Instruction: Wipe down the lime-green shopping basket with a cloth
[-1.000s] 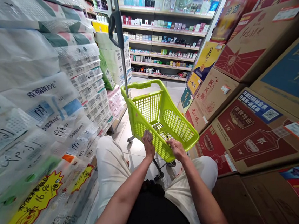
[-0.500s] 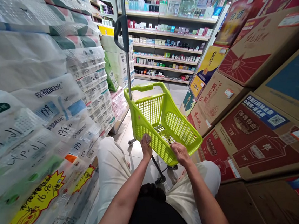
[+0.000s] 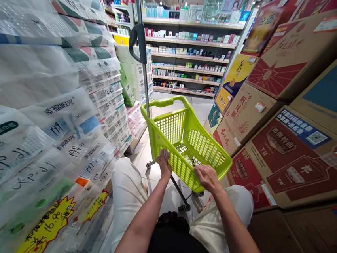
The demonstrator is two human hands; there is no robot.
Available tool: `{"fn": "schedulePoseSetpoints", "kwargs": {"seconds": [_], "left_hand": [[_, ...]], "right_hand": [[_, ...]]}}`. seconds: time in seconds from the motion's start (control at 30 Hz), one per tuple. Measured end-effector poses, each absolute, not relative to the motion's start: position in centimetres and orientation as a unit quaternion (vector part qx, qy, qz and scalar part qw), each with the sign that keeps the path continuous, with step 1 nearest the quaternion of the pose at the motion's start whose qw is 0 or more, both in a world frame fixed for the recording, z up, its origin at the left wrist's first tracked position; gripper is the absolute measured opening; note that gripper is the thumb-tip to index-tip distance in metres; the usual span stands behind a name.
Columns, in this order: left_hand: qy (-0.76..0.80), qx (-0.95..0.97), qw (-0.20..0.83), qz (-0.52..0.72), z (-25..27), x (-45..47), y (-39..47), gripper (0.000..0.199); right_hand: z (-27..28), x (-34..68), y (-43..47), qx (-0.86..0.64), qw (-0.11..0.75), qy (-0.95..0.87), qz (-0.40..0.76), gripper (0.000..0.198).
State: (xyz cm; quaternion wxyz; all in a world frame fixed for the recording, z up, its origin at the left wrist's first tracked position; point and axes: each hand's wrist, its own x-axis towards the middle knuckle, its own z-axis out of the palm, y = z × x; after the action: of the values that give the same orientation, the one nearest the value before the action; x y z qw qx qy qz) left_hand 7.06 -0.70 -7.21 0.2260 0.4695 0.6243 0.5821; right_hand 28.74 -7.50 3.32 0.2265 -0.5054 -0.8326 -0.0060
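Note:
A lime-green shopping basket cart [image 3: 207, 139] with latticed walls stands before my knees, nothing lying inside its basket. Against the left part of its near side wall, my left hand [image 3: 164, 169] is closed on what looks like a crumpled greyish-brown cloth [image 3: 163, 156]; its edges are hard to make out. My right hand [image 3: 207, 177] grips the top rim of that same wall farther right, fingers over the edge. A grey pole with a looped handle [image 3: 138, 43] rises at the cart's left end. Dark wheels [image 3: 184, 207] show beneath it.
Plastic-wrapped tissue packs [image 3: 59, 112] are piled high at my left, with yellow price signs [image 3: 48, 224]. Stacked liquor cartons [image 3: 297, 151] wall the right side. Shelves of small boxes and bottles [image 3: 190, 57] stand across the aisle's far end. Pale floor tiles [image 3: 185, 108] run between.
The view has tilted slightly, so everything sits a little lower and farther right. Against the cart wall, my left hand has shifted slightly up; my right hand keeps its grip on the rim.

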Motion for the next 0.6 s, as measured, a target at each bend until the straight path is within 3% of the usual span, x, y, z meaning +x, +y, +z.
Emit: {"fn": "schedulePoseSetpoints", "kwargs": {"seconds": [0.13,0.27,0.43,0.6], "left_hand": [[0.646,0.444,0.186,0.593,-5.1,6.0,1.5,0.074],[0.643,0.473,0.177,0.576,-4.4,5.3,2.7,0.074],[0.628,0.498,0.167,0.574,-6.0,4.3,2.2,0.083],[0.614,0.508,0.147,0.585,-4.4,4.3,3.3,0.082]], "right_hand": [[5.4,24.7,-6.5,-0.591,0.145,-0.793,-0.016,0.051],[5.7,21.5,-6.2,-0.567,0.11,-0.816,-0.02,0.054],[4.5,21.7,-6.4,-0.54,0.111,-0.833,-0.032,0.055],[4.4,21.9,-6.5,-0.542,0.125,-0.83,-0.026,0.051]]}}
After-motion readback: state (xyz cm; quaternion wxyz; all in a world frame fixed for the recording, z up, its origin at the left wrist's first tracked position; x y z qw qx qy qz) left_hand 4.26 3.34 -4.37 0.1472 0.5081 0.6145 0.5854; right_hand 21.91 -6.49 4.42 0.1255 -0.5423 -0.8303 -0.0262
